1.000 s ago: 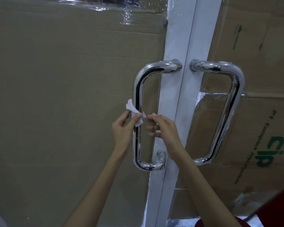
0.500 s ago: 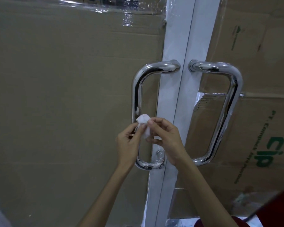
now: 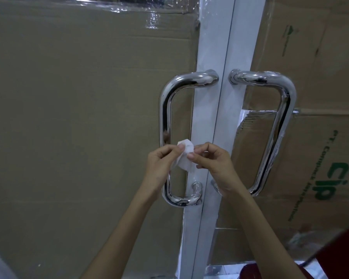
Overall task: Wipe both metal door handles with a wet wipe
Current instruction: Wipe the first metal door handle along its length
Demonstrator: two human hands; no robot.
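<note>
Now off the chrome left handle (image 3: pixel 165 121), both hands pinch the crumpled white wipe (image 3: pixel 184 155).

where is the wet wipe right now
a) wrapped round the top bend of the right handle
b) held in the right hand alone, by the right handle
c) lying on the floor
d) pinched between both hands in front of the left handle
d: the wet wipe is pinched by the left hand and the right hand, in front of the left handle; the right handle is bare.

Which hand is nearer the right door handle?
Right. The right hand sits between the two handles, beside the right handle's lower end; the left hand is farther off, over the left handle. Both pinch the wipe.
</note>
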